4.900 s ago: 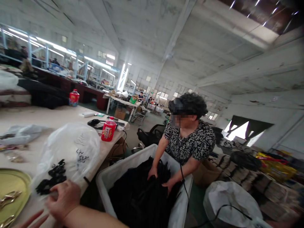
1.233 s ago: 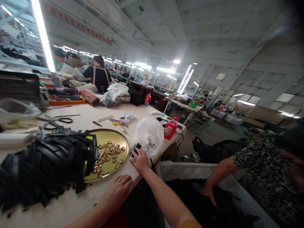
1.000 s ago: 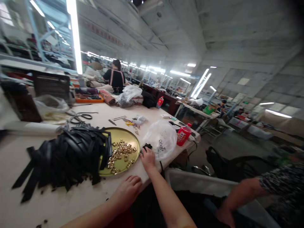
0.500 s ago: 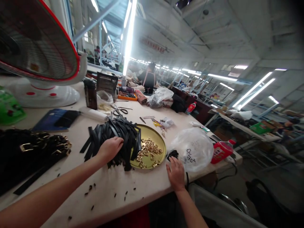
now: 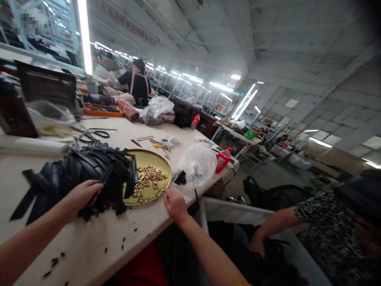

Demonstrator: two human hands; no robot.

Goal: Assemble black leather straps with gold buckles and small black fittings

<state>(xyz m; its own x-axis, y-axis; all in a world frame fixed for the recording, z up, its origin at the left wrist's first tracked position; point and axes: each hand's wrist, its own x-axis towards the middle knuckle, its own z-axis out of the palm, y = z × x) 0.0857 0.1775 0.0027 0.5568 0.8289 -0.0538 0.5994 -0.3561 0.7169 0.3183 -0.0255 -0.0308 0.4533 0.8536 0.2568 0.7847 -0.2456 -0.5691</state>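
The pile of black straps lies on the tabletop toward its near edge, its right side overlapping the left rim of the gold tray. The left hand rests on the pile's near side, fingers curled into the straps; a closed pinch cannot be confirmed. The right hand lies on the tabletop's near edge, just beside the tray's near rim, fingers loosely bent, holding nothing visible. Gold buckles lie heaped in the tray. A clear plastic bag sits right of the tray, a red bottle beyond it near the right edge. Scissors lie behind the pile. A co-worker's hand reaches into a white bin off the table's right corner.
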